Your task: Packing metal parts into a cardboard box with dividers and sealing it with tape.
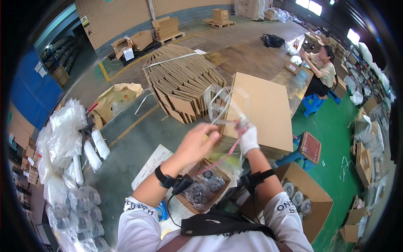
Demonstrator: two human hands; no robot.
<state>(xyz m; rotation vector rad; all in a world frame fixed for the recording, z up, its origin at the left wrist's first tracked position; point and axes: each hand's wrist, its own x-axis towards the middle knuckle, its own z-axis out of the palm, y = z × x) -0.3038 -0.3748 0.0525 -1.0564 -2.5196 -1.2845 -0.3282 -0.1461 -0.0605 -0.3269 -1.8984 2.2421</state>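
Note:
My left hand (196, 144) is bare, its fingers curved and slightly apart, close to loops of pale plastic strap (218, 104). My right hand (248, 138) wears a white glove and is closed on the blurred strap. From the gloved fingers a pink strip (228, 153) slants down toward the left forearm. Both hands are at the near left edge of a stack of flat brown cardboard (262, 109). Below my hands, an open carton (224, 187) holds round, dark-centred parts in clear plastic bags (201, 189).
Strapped cardboard dividers (180, 80) stand beyond my left hand. Bagged parts (73, 210) and clear plastic bags (65, 130) pile up at left. An open carton (310, 210) and a stool (308, 148) are at right. Another person (321, 69) sits farther right.

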